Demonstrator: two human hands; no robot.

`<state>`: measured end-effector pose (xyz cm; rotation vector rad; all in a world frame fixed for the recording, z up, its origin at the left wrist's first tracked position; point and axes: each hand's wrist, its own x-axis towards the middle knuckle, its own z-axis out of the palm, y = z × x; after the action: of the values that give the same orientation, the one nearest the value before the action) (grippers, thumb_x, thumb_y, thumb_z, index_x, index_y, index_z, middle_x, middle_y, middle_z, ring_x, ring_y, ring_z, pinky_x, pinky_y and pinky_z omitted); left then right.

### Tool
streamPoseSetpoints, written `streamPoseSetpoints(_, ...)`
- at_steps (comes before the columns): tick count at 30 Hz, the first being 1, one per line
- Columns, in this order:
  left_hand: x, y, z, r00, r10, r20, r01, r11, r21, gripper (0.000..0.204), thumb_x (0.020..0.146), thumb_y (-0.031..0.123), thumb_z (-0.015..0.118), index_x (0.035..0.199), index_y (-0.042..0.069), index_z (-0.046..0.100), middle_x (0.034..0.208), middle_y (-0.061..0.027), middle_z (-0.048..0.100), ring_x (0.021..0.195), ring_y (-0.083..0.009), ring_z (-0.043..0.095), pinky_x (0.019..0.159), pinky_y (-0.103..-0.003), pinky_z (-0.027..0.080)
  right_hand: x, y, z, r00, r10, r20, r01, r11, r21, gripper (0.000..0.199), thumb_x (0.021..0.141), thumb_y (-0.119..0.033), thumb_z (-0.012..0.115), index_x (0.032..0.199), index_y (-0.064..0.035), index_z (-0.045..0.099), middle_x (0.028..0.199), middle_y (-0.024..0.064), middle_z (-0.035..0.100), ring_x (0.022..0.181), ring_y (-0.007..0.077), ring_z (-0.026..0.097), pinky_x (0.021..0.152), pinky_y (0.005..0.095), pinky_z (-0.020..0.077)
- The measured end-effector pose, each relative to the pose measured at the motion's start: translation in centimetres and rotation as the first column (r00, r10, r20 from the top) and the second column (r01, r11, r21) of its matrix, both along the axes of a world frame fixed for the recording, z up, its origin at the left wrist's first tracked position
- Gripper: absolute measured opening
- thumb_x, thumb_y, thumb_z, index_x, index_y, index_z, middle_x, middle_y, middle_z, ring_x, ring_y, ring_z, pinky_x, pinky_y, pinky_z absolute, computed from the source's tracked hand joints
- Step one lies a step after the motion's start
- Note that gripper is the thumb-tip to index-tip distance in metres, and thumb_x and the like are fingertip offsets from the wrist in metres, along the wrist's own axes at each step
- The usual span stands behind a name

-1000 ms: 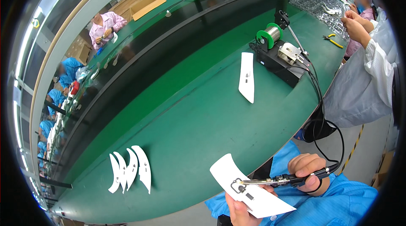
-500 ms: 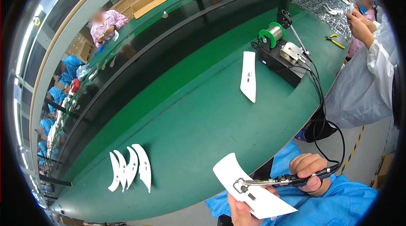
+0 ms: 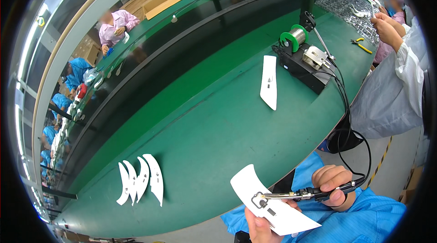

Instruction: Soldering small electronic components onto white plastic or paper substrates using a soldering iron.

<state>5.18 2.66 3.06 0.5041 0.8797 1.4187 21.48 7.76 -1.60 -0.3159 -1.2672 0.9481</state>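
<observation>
My left hand [image 3: 260, 227] grips a white curved plastic panel [image 3: 248, 184] from below, with the thumb on its face. Small dark parts sit on that face. My right hand [image 3: 334, 183] is closed round the black handle of a soldering iron [image 3: 291, 195]. The iron's metal tip points left and meets the panel at a small dark ring-shaped part; the exact contact is too small to tell. A black cable [image 3: 368, 152] runs from the handle up to the soldering station [image 3: 306, 68] on the green bench.
Several similar white panels [image 3: 156, 179] lie at the left of the bench [image 3: 214, 152]; another white panel [image 3: 268, 81] lies beside the station. A solder wire spool [image 3: 295, 37] stands on the station. Yellow-handled pliers [image 3: 363, 47] lie farther right, near a co-worker's hands [image 3: 387, 31].
My hands, the panel and the iron hold almost the same place. Across the bench, the person in pink has moved an arm slightly.
</observation>
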Motion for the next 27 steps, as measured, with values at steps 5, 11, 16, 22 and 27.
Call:
streamPoseSetpoints(5,-0.13,-0.12,-0.19,1.000,0.000,-0.011,0.000,1.000,0.005,0.061,0.091,0.055,0.043,0.114,-0.001,0.041,0.091,-0.0173,0.060,0.073,-0.0213,0.062,0.062,-0.032,0.053,-0.04,0.00,-0.12,1.000,0.006,-0.014,-0.006,1.000,0.003,0.026,0.084,-0.018,0.065,0.089,0.0069,0.059,0.059,0.0151,0.056,0.041,0.0194,0.049,0.039,0.0315,0.0398)
streamPoseSetpoints(11,-0.16,-0.16,-0.36,1.000,0.007,0.001,-0.007,1.000,0.011,0.059,0.092,0.053,0.043,0.116,-0.001,0.039,0.092,-0.0180,0.060,0.073,-0.0215,0.061,0.062,-0.032,0.053,-0.11,0.01,-0.12,1.000,0.012,-0.020,-0.012,1.000,0.001,0.026,0.084,-0.018,0.065,0.088,0.0071,0.059,0.059,0.0152,0.056,0.041,0.0197,0.049,0.039,0.0318,0.0399)
streamPoseSetpoints(16,-0.21,-0.08,-0.24,1.000,-0.001,-0.016,0.002,1.000,0.023,0.059,0.092,0.053,0.043,0.116,0.000,0.038,0.092,-0.0184,0.060,0.073,-0.0218,0.061,0.063,-0.032,0.053,-0.16,-0.01,-0.03,1.000,0.003,-0.024,-0.003,1.000,0.003,0.026,0.084,-0.018,0.065,0.088,0.0070,0.060,0.059,0.0151,0.056,0.041,0.0200,0.049,0.039,0.0320,0.0403)
streamPoseSetpoints(22,-0.21,-0.21,-0.32,1.000,0.005,-0.008,-0.005,1.000,-0.002,0.057,0.093,0.052,0.043,0.117,0.000,0.037,0.094,-0.0188,0.060,0.074,-0.0225,0.062,0.064,-0.033,0.053,-0.10,-0.10,0.13,1.000,-0.004,-0.019,0.004,1.000,-0.022,0.025,0.083,-0.017,0.065,0.087,0.0068,0.060,0.059,0.0150,0.056,0.042,0.0205,0.050,0.040,0.0326,0.0407)
streamPoseSetpoints(27,-0.25,-0.25,-0.36,1.000,0.001,-0.005,-0.001,1.000,0.003,0.057,0.093,0.052,0.042,0.117,0.000,0.037,0.094,-0.0189,0.060,0.075,-0.0226,0.062,0.064,-0.033,0.053,-0.08,-0.18,0.19,1.000,0.004,-0.023,-0.004,1.000,-0.030,0.025,0.083,-0.017,0.065,0.086,0.0070,0.060,0.059,0.0152,0.056,0.042,0.0205,0.050,0.040,0.0325,0.0408)
